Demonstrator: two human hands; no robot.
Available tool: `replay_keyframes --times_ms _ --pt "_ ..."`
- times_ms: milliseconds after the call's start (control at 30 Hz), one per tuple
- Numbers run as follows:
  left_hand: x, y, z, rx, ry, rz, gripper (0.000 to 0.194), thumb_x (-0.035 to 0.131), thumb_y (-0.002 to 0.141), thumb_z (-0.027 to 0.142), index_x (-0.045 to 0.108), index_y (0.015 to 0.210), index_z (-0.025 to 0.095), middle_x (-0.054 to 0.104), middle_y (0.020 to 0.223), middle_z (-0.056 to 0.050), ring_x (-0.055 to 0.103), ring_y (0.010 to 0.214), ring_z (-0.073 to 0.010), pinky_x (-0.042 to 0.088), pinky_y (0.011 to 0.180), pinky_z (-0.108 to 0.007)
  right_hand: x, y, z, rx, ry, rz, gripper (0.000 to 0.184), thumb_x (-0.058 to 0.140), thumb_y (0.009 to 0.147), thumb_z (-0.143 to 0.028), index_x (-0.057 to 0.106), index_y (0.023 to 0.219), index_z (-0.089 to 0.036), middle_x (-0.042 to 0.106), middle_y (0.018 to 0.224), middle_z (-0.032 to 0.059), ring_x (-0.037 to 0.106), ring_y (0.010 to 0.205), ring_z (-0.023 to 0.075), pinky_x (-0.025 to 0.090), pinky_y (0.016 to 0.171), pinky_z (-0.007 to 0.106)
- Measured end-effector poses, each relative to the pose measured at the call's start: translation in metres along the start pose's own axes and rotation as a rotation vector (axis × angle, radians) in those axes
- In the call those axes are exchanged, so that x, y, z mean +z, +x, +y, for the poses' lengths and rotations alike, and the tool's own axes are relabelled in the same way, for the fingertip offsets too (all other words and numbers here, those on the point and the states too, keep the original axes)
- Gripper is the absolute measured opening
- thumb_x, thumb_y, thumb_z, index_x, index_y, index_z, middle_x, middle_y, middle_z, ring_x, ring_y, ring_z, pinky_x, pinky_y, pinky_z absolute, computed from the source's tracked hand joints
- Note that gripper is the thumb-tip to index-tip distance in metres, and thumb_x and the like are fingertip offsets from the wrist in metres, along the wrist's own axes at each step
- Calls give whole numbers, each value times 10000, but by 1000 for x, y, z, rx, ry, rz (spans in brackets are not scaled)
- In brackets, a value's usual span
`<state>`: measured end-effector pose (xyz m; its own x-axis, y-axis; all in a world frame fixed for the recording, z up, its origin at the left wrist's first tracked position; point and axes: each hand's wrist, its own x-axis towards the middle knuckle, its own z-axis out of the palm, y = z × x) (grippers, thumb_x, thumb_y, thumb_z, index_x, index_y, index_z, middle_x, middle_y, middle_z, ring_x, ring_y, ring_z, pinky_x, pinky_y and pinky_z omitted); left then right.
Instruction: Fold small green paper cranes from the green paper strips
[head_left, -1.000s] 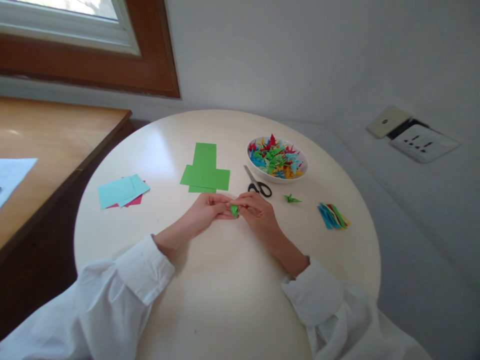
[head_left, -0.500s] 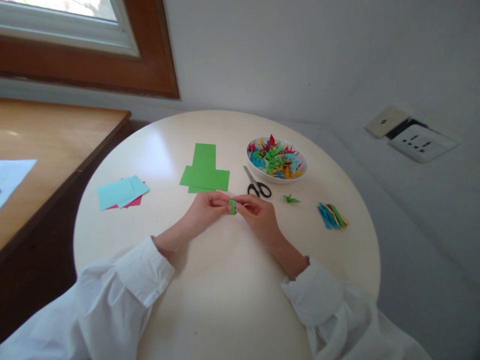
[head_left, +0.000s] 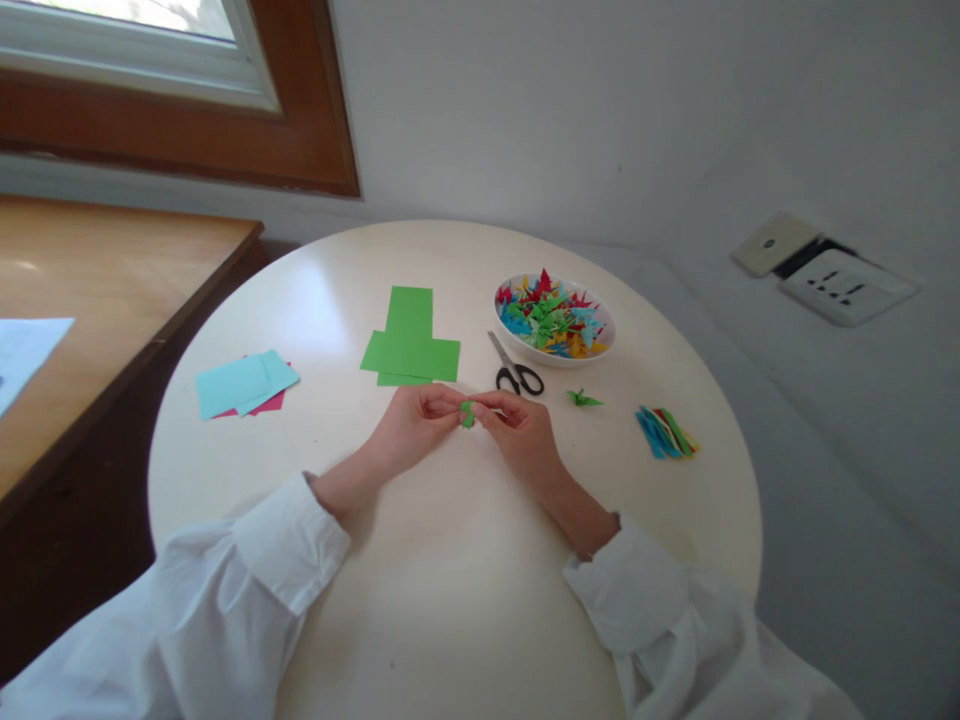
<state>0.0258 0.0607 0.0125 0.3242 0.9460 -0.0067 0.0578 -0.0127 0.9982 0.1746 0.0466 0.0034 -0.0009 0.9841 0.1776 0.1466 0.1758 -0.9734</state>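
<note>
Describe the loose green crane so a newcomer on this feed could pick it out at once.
On the round table, find the white bowl of coloured cranes. Nearer than the bowl, between the scissors and the fanned strips, lies the green crane. It lies alone on the tabletop, unlike the bowl's cranes or the green piece between the left hand and right hand.

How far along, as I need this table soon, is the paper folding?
Done, it seems: the folded birds in the bowl, plus one green bird outside.
In hand: a small green piece between left hand and right hand.
Left, perhaps: the unfolded green sheets, blue sheets and red paper.
I can't judge the strips.
</note>
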Motion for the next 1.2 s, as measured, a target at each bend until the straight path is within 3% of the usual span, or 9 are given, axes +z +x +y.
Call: replay_keyframes --times_ms 367,600,833,1067,1200 --pt "2 1 -4 19 23 3 126 645 640 207 670 719 112 688 694 -52 609 627 -131 467 560 -207 2 -5 3 -127 -133 55 100 601 727 -252 634 661 -185 625 647 13 558 616 136 459 598 266" --pt "1 0 2 3 47 -23 211 610 703 311 672 671 112 670 689 -54 571 607 -120 427 514 -191 0 -4 4 -78 -121 40 110 601 717 -255 628 644 -177 635 618 11 561 576 130 449 548 249" --pt "-1 0 -1 -77 -33 1 184 628 677 284 652 607 115 630 603 -23 521 531 -88 392 490 -192 0 -2 0 -41 -57 -19 111 605 710 -253 624 631 -177 646 597 8 586 552 134 476 536 254" --pt "-1 1 6 -255 -459 21 132 689 630 220 626 609 105 610 562 -5 569 552 -81 493 638 -227 -3 -4 5 -257 -129 -12 175 553 761 -186 655 899 -221 647 874 40 595 773 145 504 646 266" --pt "-2 1 9 -257 -507 29 155 701 617 171 635 742 106 640 640 -15 598 588 -94 526 695 -278 -3 -6 6 -387 -195 -81 264 550 757 -126 639 973 -247 612 928 49 573 868 158 505 669 282"
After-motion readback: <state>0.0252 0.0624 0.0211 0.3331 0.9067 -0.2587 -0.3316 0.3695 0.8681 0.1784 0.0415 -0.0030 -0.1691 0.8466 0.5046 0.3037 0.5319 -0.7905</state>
